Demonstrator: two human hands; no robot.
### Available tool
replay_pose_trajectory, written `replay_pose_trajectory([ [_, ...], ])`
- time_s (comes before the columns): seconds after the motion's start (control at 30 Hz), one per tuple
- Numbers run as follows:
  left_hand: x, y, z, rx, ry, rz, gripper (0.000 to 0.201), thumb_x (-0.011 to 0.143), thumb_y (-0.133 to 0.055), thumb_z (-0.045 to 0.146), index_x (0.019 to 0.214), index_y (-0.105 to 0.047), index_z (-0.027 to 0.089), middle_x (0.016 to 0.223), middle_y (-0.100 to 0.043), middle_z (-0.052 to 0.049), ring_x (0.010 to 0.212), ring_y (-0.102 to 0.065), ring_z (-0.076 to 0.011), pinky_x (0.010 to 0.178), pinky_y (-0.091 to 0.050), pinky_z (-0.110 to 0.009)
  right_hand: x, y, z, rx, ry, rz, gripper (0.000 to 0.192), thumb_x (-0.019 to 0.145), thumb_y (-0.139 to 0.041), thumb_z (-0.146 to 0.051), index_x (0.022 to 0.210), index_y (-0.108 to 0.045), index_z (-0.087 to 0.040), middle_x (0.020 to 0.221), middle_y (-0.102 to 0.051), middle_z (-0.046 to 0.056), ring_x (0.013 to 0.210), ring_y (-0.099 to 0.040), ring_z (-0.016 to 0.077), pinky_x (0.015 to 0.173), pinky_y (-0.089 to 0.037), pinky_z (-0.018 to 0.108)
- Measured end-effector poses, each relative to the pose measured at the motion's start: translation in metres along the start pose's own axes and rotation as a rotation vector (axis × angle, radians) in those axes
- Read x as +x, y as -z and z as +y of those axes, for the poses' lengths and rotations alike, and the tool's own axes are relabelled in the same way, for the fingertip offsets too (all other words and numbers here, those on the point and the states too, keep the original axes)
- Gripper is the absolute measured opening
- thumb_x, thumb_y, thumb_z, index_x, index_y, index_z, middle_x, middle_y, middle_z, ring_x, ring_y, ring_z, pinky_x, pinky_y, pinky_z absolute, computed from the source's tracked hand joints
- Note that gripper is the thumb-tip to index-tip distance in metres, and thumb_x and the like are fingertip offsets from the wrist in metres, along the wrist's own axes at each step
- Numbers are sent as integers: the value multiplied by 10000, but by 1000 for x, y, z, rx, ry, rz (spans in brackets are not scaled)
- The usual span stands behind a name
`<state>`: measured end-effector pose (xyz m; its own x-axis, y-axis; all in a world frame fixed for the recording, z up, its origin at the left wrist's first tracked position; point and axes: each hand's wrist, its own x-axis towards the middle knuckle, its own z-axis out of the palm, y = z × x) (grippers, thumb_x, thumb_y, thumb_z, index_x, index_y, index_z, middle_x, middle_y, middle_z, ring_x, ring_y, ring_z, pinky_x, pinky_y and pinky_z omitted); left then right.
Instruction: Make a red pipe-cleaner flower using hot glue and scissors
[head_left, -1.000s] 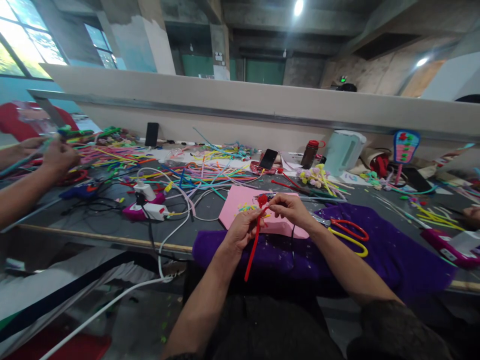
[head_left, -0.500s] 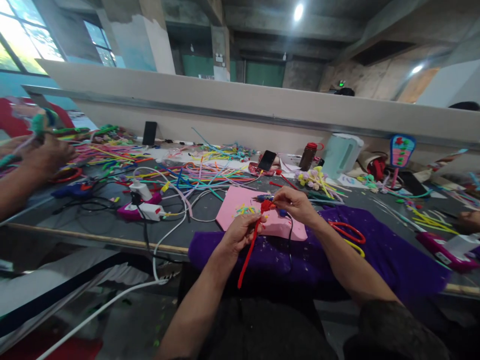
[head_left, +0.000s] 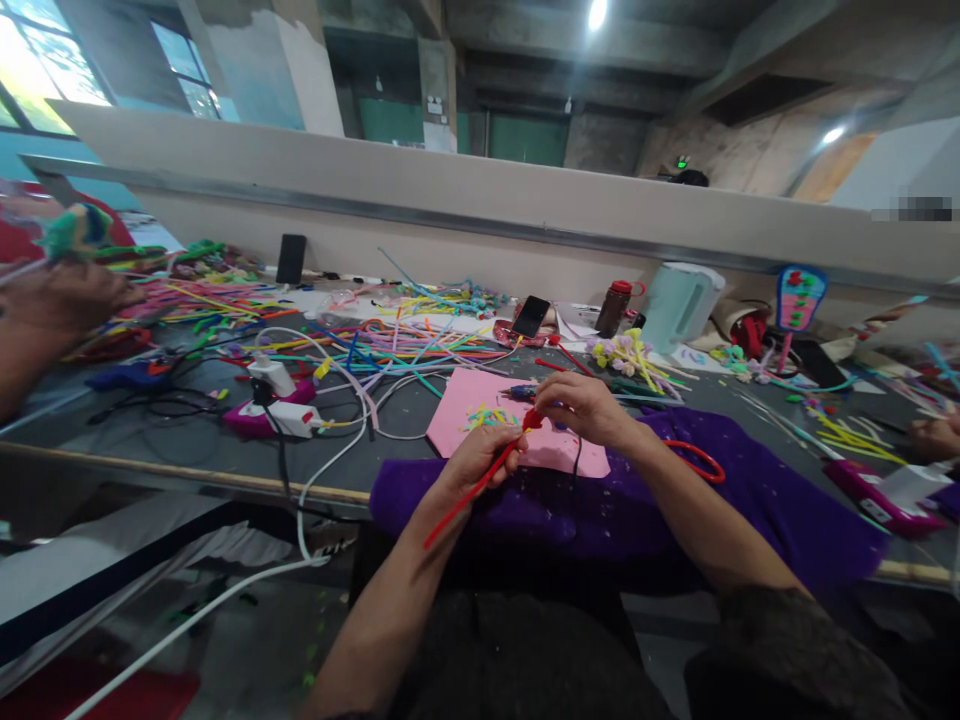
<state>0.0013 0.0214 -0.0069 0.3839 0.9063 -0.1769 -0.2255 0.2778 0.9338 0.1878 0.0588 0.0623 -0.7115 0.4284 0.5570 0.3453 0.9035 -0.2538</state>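
Both hands grip the red pipe cleaner (head_left: 480,482): left hand (head_left: 474,462) mid-stem, right hand (head_left: 581,405) pinching its top

Spread over the near edge of the surface (head_left: 112,440): a cloth (head_left: 787,520). On the cloth, toward its left: a foam sheet (head_left: 480,395). Right of the sheet, on the cloth: scissors (head_left: 701,460). Left of the sheet: a power strip (head_left: 274,418). Behind the sheet: loose pipe cleaners (head_left: 405,345), then a phone (head_left: 531,316). Right of the phone: a bottle (head_left: 613,307), then a kettle (head_left: 679,305).
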Motion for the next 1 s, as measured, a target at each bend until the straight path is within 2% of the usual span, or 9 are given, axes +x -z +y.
replay_pose_trajectory([
  [0.37,-3,-3,2,93,4,-12,234,721,-479,346,643,-561,141,401,-496,25,246,-354,-38,257,-176,-146,-1,2,10,105,-48,-59,120,819,-491,-250,829,-600,-200,857,-587,41,815,-545,149,707,-431,276],
  [1.0,-5,-4,3,154,-15,-32,235,715,-465,343,648,-561,139,425,-489,28,277,-364,-34,280,-189,-153,-3,-11,7,90,-56,-83,71,787,-535,-196,761,-598,-174,794,-606,39,772,-550,146,688,-425,266],
])
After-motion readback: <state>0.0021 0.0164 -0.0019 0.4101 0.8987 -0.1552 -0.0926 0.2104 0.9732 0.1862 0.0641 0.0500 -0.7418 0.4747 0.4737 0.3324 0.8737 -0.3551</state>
